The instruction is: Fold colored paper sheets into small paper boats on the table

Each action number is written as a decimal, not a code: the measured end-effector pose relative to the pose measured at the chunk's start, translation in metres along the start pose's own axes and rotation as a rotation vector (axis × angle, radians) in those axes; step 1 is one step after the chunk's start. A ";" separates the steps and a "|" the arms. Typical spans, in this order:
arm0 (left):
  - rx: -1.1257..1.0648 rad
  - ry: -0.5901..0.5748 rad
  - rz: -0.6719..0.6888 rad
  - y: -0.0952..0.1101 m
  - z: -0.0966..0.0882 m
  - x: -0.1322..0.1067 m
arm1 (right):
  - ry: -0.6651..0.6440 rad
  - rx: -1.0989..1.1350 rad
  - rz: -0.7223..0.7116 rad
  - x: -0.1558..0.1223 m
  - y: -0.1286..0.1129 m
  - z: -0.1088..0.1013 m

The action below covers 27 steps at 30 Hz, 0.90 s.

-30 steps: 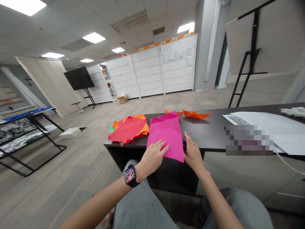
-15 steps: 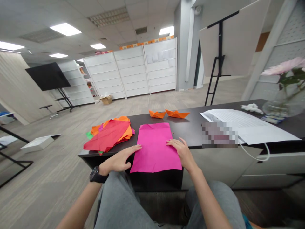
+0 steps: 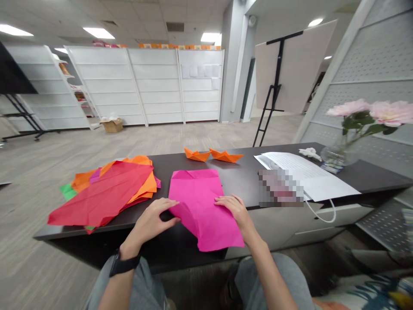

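A pink paper sheet [image 3: 201, 202] lies on the dark table [image 3: 245, 178] in front of me, its near end hanging over the front edge. My left hand [image 3: 150, 224] pinches the sheet's left edge, lifting and folding a corner inward. My right hand [image 3: 234, 209] lies flat on the sheet's right side, fingers spread, pressing it down. Two folded orange paper boats [image 3: 211, 155] sit at the table's far edge behind the sheet.
A pile of red, orange and green paper sheets [image 3: 106, 189] lies to the left. White printed papers [image 3: 303, 172], a white cable [image 3: 319, 213] and a glass vase with pink flowers [image 3: 338, 150] stand to the right. An easel [image 3: 274, 90] stands beyond the table.
The view has swung right and closer. My left hand moved from resting beside the pink sheet to gripping and lifting its left edge. My right hand stays pressed on the sheet.
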<state>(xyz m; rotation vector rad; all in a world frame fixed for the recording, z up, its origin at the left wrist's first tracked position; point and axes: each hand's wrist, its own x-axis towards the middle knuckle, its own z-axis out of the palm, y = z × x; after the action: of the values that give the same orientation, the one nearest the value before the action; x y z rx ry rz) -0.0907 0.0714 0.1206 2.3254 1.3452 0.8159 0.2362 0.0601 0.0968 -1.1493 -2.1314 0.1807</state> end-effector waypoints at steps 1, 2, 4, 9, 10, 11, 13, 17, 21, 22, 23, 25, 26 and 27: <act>-0.021 -0.020 0.007 -0.002 0.002 -0.002 | -0.008 -0.005 0.018 0.000 0.001 0.000; -0.048 -0.025 0.013 -0.005 0.003 -0.003 | -0.014 -0.007 0.035 0.001 0.002 -0.001; -0.098 0.023 -0.053 -0.010 0.002 -0.005 | -0.030 0.004 0.040 0.002 0.000 -0.001; -0.213 0.150 -0.245 -0.019 0.002 -0.006 | 0.107 0.104 0.077 0.008 -0.012 0.001; -0.229 0.169 -0.267 -0.019 0.002 -0.006 | 0.165 0.114 0.116 0.009 -0.014 0.002; -0.249 0.177 -0.281 -0.019 0.002 -0.006 | 0.216 0.118 0.158 0.011 -0.016 0.003; -0.302 0.165 -0.290 -0.018 0.003 -0.006 | 0.280 0.115 0.230 0.013 -0.017 0.007; -0.388 0.241 -0.312 -0.018 0.006 -0.002 | 0.334 0.106 0.310 0.014 -0.015 0.016; -0.400 0.275 -0.317 -0.019 0.013 0.002 | 0.391 0.140 0.418 0.014 -0.012 0.022; -0.389 0.274 -0.312 -0.018 0.015 0.003 | 0.403 0.162 0.447 0.015 -0.012 0.023; -0.370 0.276 -0.308 -0.018 0.016 0.003 | 0.410 0.183 0.464 0.015 -0.012 0.022; -0.313 0.293 -0.314 -0.015 0.017 0.004 | 0.393 0.190 0.443 0.018 -0.011 0.020; -0.271 0.300 -0.321 -0.014 0.018 0.004 | 0.371 0.171 0.415 0.019 -0.011 0.019; -0.224 0.301 -0.326 -0.012 0.018 0.005 | 0.343 0.141 0.385 0.020 -0.011 0.017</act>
<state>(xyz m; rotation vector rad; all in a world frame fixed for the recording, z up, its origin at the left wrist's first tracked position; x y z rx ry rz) -0.0860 0.0816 0.1013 1.8025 1.6051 1.1711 0.2106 0.0726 0.0987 -1.3860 -1.5638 0.2805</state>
